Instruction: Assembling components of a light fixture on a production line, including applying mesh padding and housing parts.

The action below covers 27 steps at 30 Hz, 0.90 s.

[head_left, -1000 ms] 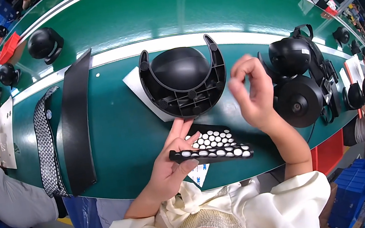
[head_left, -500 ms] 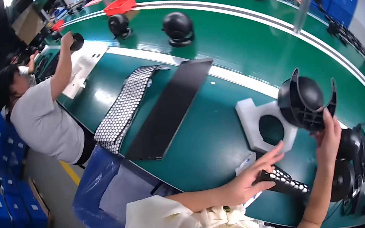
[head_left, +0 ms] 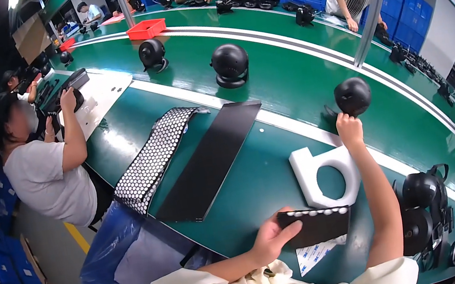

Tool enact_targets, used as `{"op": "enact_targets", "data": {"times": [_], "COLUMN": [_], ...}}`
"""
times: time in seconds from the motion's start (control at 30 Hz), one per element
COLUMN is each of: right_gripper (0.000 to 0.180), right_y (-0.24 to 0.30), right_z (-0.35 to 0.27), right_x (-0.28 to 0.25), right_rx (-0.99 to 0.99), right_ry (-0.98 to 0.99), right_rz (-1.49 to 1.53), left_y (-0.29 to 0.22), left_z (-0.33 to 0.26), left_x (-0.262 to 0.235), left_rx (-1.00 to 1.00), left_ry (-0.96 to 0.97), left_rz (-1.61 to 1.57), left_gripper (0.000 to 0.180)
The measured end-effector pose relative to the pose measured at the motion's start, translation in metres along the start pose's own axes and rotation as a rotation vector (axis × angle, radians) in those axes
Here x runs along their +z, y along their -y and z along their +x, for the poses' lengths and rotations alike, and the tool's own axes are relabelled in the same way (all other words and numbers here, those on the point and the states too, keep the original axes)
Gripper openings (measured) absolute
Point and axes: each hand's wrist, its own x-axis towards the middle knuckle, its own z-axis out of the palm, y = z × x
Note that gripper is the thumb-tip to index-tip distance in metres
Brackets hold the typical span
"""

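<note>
While the left hand (head_left: 270, 241) pinches one black panel (head_left: 317, 226), the right hand (head_left: 349, 126) fingers curl against one round black housing (head_left: 353, 96).

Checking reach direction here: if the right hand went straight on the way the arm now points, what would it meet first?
The right hand already touches the round black fan on the green belt; that fan is first in line. Beyond it only belt shows, though depth is unclear.

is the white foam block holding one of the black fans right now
No. The white foam block lies with its round cut-out bare, while the right hand reaches the black fan on the belt beyond it.
</note>
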Motion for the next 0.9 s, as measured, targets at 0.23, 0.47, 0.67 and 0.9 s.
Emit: {"op": "enact_targets", "data": {"times": [0.23, 0.47, 0.67, 0.9], "right_gripper": [0.040, 0.028, 0.104, 0.054], "right_y": [0.006, 0.089, 0.151, 0.177], "right_z": [0.042, 0.154, 0.250, 0.260], "right_x": [-0.037, -0.099, -0.117, -0.091], "right_rx": [-0.088, 0.057, -0.354, -0.295], "right_ry": [0.595, 0.365, -0.055, -0.135], "right_rz": [0.286, 0.367, 0.284, 0.190], "left_y": [-0.018, -0.030, -0.030, -0.032], "left_z": [-0.020, 0.002, 0.004, 0.002], "left_x": [-0.055, -0.110, -0.109, -0.122], "left_rx": [0.393, 0.382, 0.224, -0.007], "left_ry": [-0.148, -0.426, -0.539, -0.394], "left_rz": [-0.231, -0.279, -0.247, -0.517], "left_gripper": [0.025, 0.030, 0.030, 0.032]}}
